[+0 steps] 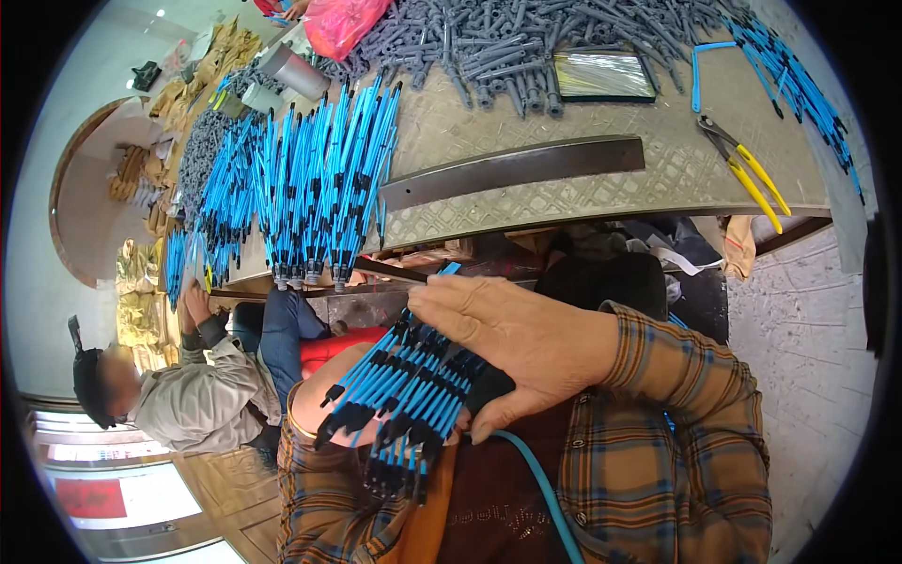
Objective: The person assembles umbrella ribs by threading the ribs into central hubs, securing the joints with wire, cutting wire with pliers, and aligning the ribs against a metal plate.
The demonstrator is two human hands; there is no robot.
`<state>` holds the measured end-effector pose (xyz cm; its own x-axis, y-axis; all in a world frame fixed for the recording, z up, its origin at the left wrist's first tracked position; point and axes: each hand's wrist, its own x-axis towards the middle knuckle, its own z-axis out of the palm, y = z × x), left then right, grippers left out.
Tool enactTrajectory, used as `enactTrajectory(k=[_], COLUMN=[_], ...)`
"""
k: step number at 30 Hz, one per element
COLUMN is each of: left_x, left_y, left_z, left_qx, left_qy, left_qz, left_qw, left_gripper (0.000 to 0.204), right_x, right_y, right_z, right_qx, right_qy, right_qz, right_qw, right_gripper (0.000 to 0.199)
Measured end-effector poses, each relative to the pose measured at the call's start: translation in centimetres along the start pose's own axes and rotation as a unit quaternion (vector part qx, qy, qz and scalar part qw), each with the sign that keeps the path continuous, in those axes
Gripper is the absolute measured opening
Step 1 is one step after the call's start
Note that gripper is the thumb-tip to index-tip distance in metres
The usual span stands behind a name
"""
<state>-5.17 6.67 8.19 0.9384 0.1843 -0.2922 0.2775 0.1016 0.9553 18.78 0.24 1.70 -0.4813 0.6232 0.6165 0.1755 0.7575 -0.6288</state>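
Observation:
In front of my chest is a bundle of thin blue rods with black fittings along them and clear tips at the lower end. My left hand supports it from below and behind; the bundle hides most of that hand's fingers. Across the bundle's upper part lies my right hand, its fingers stretched out flat and its thumb apart. A blue cord or tube hangs below the right thumb.
The workbench carries a dark metal bar, yellow-handled pliers, grey plastic parts, a tray of thin strips and more blue rods. A co-worker sits at the left.

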Motion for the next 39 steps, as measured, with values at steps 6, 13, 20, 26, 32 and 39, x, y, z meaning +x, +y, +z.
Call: enactTrajectory(k=[6,13,20,26,32,39], left_x=[2.3,0.3,3.1,0.8,0.3,0.9], left_y=[0.4,0.7,-0.2,-0.2,-0.1,-1.4], left_z=[-0.9,3.6,-0.9,-1.0,-0.4,0.9], left_qx=[0.353,0.585,0.796,0.892,0.905,0.870], left_qy=[-0.129,-0.122,-0.045,0.028,0.104,0.153], left_qz=[0.269,0.384,0.431,0.431,0.373,0.291], left_qw=[0.887,0.703,0.422,0.135,-0.175,-0.367], left_gripper=[0.024,0.028,0.036,0.042,0.048,0.055], right_x=[0.2,-0.4,-4.5,-7.2,-7.1,-7.6], right_y=[0.8,1.6,2.5,3.2,3.0,3.3], right_z=[0.4,1.0,2.6,4.3,4.5,5.5], right_qx=[0.033,0.091,0.140,0.179,0.067,0.145], right_qy=[-0.018,-0.051,-0.116,-0.143,-0.178,-0.130], right_qz=[-0.017,0.014,0.102,0.233,0.190,0.154], right_qw=[0.999,0.994,0.978,0.945,0.963,0.969], right_gripper=[0.105,0.107,0.108,0.107,0.102,0.100])
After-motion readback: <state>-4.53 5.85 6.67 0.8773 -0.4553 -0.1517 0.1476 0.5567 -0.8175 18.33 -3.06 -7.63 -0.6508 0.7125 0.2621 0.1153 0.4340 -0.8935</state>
